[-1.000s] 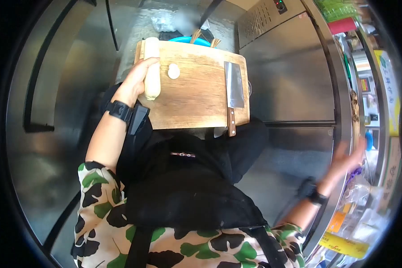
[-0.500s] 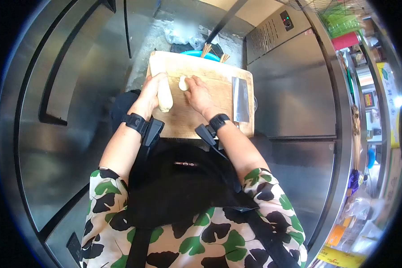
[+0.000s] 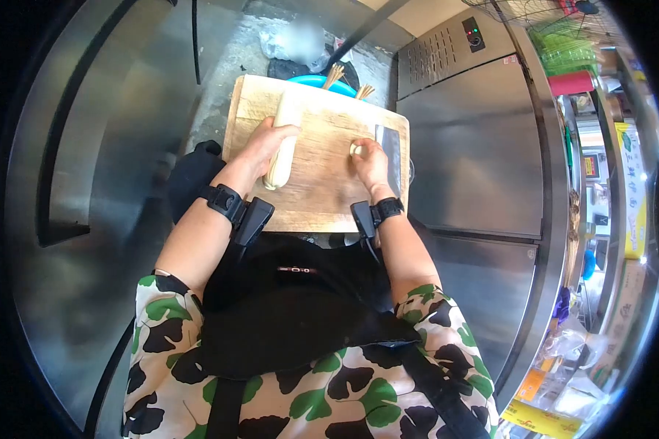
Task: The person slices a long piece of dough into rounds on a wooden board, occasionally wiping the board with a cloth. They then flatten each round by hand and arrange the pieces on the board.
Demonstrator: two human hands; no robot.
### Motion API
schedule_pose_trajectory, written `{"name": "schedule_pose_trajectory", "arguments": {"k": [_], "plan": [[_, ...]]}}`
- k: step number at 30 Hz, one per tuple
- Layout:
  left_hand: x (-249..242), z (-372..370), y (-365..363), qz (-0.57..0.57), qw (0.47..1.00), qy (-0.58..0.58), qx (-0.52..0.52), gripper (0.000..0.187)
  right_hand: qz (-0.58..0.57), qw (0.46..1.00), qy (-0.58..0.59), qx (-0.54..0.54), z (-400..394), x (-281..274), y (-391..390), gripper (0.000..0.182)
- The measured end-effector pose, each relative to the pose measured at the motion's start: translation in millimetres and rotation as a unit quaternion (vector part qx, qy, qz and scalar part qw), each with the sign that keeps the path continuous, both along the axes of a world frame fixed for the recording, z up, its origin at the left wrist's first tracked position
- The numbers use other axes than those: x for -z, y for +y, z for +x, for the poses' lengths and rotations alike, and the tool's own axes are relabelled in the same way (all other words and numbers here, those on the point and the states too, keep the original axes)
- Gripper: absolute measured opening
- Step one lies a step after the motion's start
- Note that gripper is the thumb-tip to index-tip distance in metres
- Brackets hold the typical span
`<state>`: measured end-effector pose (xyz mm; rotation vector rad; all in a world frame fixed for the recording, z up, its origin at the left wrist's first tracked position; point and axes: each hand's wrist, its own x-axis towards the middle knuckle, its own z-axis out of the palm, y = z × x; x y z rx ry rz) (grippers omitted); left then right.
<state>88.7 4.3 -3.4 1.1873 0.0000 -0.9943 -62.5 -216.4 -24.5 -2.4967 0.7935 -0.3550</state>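
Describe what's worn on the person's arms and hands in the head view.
Both hands, left hand and right hand, are bare, no gloves. Each wrist carries a black band, like a watch strap, with a black boxy device clipped below it on the forearm: left band, right band. Short sleeves are white with a green and black leaf print.

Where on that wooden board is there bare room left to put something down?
The cutting board is bare between the left hand on the pale root and the right hand holding a small slice, and along its near edge. The right edge is crowded by the cleaver.
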Motion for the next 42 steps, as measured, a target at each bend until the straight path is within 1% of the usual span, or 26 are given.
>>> {"name": "schedule_pose_trajectory", "arguments": {"k": [1, 3, 4, 7, 8, 9, 12, 14, 15, 18, 19, 22, 25, 28, 29, 30, 32, 33, 36, 37, 40, 42], "plan": [[3.7, -2.1, -4.8, 0.012, 0.998, -0.048, 0.024, 0.053, 0.013, 0.999, 0.037, 0.029, -7.7, 0.3, -9.5, 0.032], [6.7, -6.7, -9.1, 0.037, 0.986, -0.146, 0.067, 0.055, 0.078, 0.995, 0.029, 0.049, -21.6, 5.2, -21.6, 0.034], [3.1, -9.7, -8.8, 0.063, 0.974, -0.201, 0.079, 0.054, 0.111, 0.992, 0.024, 0.058, -27.8, 8.1, -26.2, 0.036], [-1.0, -19.2, -9.1, 0.135, 0.916, -0.36, 0.11, 0.052, 0.127, 0.989, -0.003, 0.071, -39.1, 21.1, -30.8, 0.034], [4.8, -21.1, -11.1, 0.154, 0.891, -0.411, 0.116, 0.052, 0.131, 0.988, -0.017, 0.075, -42.0, 24.9, -30.8, 0.034], [9.9, -22.9, -12.7, 0.172, 0.863, -0.46, 0.122, 0.053, 0.104, 0.992, -0.005, 0.077, -42.7, 21.2, -27.3, 0.034], [19.4, -28.4, -13.9, 0.219, 0.727, -0.641, 0.114, 0.054, 0.012, 0.998, 0.019, 0.065, -39.0, 2.1, -11.7, 0.035], [18.5, -31.0, -13.7, 0.218, 0.705, -0.661, 0.134, 0.055, -0.067, 0.997, 0.017, 0.037, -32.8, 1.5, -7.7, 0.036], [16.5, -32.4, -13.1, 0.218, 0.694, -0.671, 0.144, 0.056, -0.064, 0.996, 0.046, 0.028, -27.3, -2.5, -5.1, 0.037], [13.9, -34.1, -12.6, 0.243, 0.698, -0.645, 0.195, 0.058, -0.109, 0.993, 0.037, -0.005, -16.1, 6.1, -4.1, 0.036], [14.2, -34.3, -11.9, 0.241, 0.699, -0.645, 0.193, 0.058, -0.114, 0.992, 0.051, -0.005, -13.2, 6.3, -2.9, 0.037], [14.9, -33.9, -10.1, 0.233, 0.705, -0.644, 0.186, 0.059, -0.113, 0.988, 0.101, 0.019, -4.4, -2.1, -0.7, 0.029], [13.3, -34.7, -10.1, 0.234, 0.712, -0.632, 0.198, 0.06, -0.101, 0.991, 0.089, 0.016, -3.0, 1.2, -11.0, 0.024], [8.7, -33.1, -11.8, 0.251, 0.716, -0.611, 0.224, 0.062, 0.029, 0.997, -0.015, 0.063, -9.1, 7.4, -14.3, 0.022], [8.0, -33.4, -11.8, 0.253, 0.716, -0.61, 0.225, 0.062, 0.152, 0.985, -0.018, 0.085, -12.9, 18.4, -23.0, 0.019], [7.6, -33.9, -11.8, 0.255, 0.715, -0.61, 0.227, 0.062, 0.232, 0.968, -0.038, 0.087, -16.8, 13.5, -20.6, 0.018], [16.1, -33.8, -11.6, 0.244, 0.718, -0.621, 0.2, 0.06, 0.385, 0.915, -0.081, 0.09, -30.3, 3.3, -13.7, 0.016], [17.4, -34.0, -11.0, 0.238, 0.718, -0.627, 0.187, 0.059, 0.436, 0.892, -0.093, 0.081, -36.5, -1.3, -10.4, 0.013], [19.1, -34.2, -9.0, 0.235, 0.713, -0.634, 0.187, 0.06, 0.542, 0.817, -0.174, 0.092, -56.1, -17.0, 8.6, 0.012], [16.9, -34.4, -7.6, 0.232, 0.713, -0.634, 0.189, 0.06, 0.571, 0.795, -0.187, 0.087, -61.5, -22.3, 14.7, 0.014], [12.1, -34.9, -2.4, 0.228, 0.712, -0.635, 0.194, 0.061, 0.603, 0.766, -0.208, 0.077, -73.8, -35.3, 34.6, 0.016], [11.6, -35.6, 0.9, 0.228, 0.711, -0.637, 0.193, 0.062, 0.594, 0.777, -0.2, 0.063, -85.1, -30.1, 37.4, 0.016]]}}
